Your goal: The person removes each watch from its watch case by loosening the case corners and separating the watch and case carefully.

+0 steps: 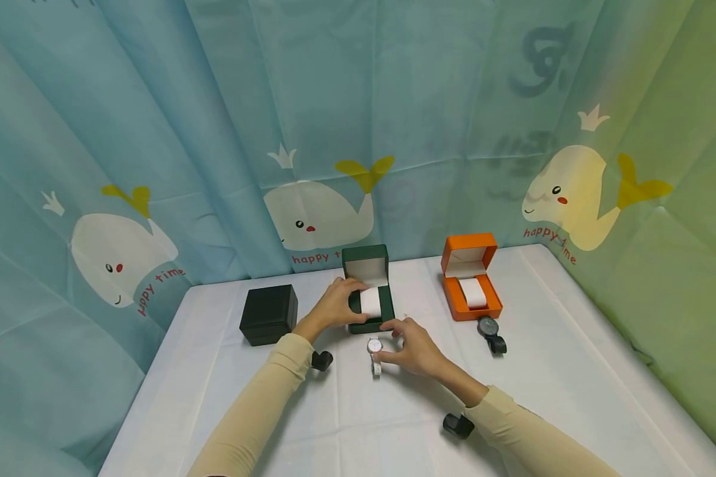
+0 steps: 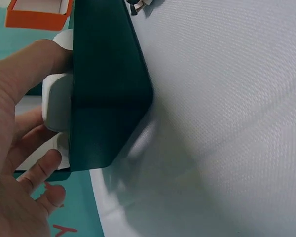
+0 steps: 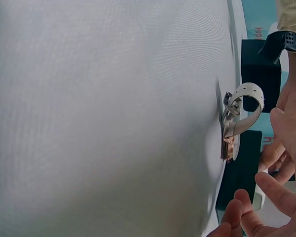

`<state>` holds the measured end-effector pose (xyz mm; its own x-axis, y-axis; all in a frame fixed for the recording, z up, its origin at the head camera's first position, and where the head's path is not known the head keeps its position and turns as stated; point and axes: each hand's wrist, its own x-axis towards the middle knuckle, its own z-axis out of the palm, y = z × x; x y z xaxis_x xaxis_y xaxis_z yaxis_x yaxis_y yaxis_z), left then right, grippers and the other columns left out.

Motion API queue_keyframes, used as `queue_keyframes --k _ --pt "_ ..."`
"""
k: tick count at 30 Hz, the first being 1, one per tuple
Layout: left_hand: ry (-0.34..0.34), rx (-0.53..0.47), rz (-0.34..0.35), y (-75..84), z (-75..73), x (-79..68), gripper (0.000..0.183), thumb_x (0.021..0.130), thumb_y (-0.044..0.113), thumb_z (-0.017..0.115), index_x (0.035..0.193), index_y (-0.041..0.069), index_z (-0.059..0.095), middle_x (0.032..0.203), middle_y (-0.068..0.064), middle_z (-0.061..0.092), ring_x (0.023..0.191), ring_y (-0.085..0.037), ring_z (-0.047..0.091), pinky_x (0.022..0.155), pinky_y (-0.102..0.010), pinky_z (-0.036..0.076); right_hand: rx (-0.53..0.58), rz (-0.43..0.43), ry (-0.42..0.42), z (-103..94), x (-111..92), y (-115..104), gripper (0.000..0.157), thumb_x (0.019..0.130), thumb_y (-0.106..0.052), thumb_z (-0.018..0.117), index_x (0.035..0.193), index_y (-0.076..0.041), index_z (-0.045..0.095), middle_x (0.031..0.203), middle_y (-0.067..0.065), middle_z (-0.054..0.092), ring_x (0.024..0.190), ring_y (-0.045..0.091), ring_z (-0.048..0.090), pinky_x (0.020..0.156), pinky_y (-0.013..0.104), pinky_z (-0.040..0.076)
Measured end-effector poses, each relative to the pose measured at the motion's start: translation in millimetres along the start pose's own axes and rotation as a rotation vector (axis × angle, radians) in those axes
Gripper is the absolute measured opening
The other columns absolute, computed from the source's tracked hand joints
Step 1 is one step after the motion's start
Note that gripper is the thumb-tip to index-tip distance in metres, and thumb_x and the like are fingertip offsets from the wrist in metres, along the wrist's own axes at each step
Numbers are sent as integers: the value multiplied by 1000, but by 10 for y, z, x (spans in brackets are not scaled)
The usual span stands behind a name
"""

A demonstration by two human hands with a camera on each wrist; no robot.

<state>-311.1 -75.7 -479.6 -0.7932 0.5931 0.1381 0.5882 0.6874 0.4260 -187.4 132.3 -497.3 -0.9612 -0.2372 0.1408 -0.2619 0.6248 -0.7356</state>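
On the curtain (image 1: 429,99), red words "happy time" (image 1: 162,288) stand near the left whale (image 1: 119,238) and the right whale (image 1: 579,182); under the middle whale (image 1: 328,212), only "happy t" is readable.

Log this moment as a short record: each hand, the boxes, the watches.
left hand: holds the cushion in the green box
right hand: spread beside the white watch; contact unclear
green box: open
orange box: open, white pad inside
black box: closed, left of the green box
white watch: on the table, in front of the green box
dark watch: on the table, in front of the orange box
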Motion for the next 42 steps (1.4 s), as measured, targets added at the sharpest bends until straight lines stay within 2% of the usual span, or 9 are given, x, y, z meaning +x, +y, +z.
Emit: queue_keyframes --k 3,8,12,15,17,24,32,42 --pt "-22 25 6 6 -3 8 63 79 33 88 134 9 68 138 -11 61 120 -31 53 105 -49 44 -8 -9 3 3 4 -2 55 77 -32 92 121 -6 70 98 11 63 124 46 56 90 52 50" --pt "-47 66 5 29 -13 15 65 80 33 87 137 8 67 140 -12 60 127 -34 53 109 -51 42 -7 -16 9 -1 6 -7 55 77 -31 92 120 -5 70 96 11 63 126 47 55 94 55 49" --pt "-59 105 -4 77 -45 24 65 81 34 87 136 8 67 139 -12 61 127 -33 54 109 -51 43 -18 -21 4 -15 14 -9 55 78 -31 92 120 -5 70 98 11 63 110 37 61 86 47 51" --pt "-78 140 -10 123 -74 27 64 82 34 86 136 9 67 138 -11 62 125 -33 54 107 -50 43 -28 -23 -3 -19 23 -5 55 78 -32 91 121 -5 70 99 11 63 95 29 60 78 40 48" --pt "-92 160 -10 151 -92 26 63 82 35 86 137 9 67 138 -12 61 124 -33 54 107 -50 44 -33 -24 -4 -21 25 -1 55 78 -33 91 120 -5 70 99 11 63 93 27 59 77 38 47" --pt "-114 183 -17 183 -109 25 63 84 35 85 138 10 66 140 -12 61 125 -34 54 107 -50 43 -30 -29 0 -23 23 8 56 78 -34 92 121 -5 70 99 10 64 100 30 61 81 43 49" --pt "-117 194 -19 179 -106 27 64 84 36 85 139 11 66 140 -11 61 125 -33 54 107 -50 43 -24 -27 -2 -33 13 5 55 78 -32 91 121 -5 70 101 11 63 86 25 58 71 34 45" --pt "-106 208 12 200 -104 -4 63 86 37 83 141 12 64 140 -11 62 125 -36 55 104 -54 45 -26 -8 -10 -79 20 -3 54 80 -32 90 122 -6 69 103 14 62 88 26 58 72 34 45"
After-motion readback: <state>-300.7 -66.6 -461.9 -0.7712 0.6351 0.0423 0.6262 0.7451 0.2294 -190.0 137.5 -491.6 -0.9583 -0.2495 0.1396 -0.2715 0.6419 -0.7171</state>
